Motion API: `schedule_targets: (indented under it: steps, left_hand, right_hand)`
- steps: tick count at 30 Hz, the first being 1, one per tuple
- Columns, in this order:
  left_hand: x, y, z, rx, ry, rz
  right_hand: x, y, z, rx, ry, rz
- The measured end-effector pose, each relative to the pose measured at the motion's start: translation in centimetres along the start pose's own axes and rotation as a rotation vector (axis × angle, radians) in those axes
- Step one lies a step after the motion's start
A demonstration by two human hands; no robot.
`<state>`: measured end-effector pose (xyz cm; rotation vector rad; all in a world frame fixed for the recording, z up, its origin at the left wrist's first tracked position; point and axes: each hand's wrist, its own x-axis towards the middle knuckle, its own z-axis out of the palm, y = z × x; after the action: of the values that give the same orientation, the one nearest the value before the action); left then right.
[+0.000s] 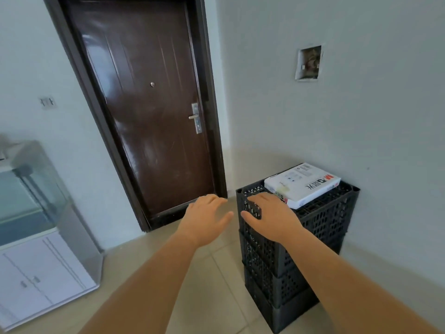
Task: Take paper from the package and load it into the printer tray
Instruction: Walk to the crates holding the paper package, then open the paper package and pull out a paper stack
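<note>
A white paper package [304,184] with red and black print lies flat on top of a stack of black perforated crates [320,220] against the right wall. My right hand [272,216] reaches out with fingers spread, just short of the package's near corner and over the crate's near edge. My left hand [204,218] is stretched forward beside it, left of the crates, fingers apart and holding nothing. No printer is in view.
A dark brown door [149,104] with a metal handle stands shut straight ahead. A glass tank on a white cabinet [36,273] sits at the left. The floor is light tile. A square hole is in the right wall [308,62].
</note>
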<state>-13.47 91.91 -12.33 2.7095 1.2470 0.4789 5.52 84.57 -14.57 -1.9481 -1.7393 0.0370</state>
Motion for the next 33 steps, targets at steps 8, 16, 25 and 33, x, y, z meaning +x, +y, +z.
schedule_targets:
  steps: [8, 16, 25, 33]
  left_hand:
    - [12.2, -3.2, 3.9, -0.046, -0.074, 0.119]
    - [24.3, -4.2, 9.8, -0.080, -0.165, 0.383]
    - [33.3, -2.8, 16.1, -0.181, -0.266, 0.604]
    - [39.7, -2.0, 20.5, -0.245, -0.364, 0.642]
  right_hand:
    - [8.4, 4.9, 1.4, -0.085, 0.027, 0.112]
    - [13.3, 9.7, 3.0, -0.174, 0.045, 0.363]
    - [16.1, 13.6, 5.9, -0.182, 0.100, 0.614]
    - [18.5, 19.6, 8.2, -0.172, 0.058, 0.734]
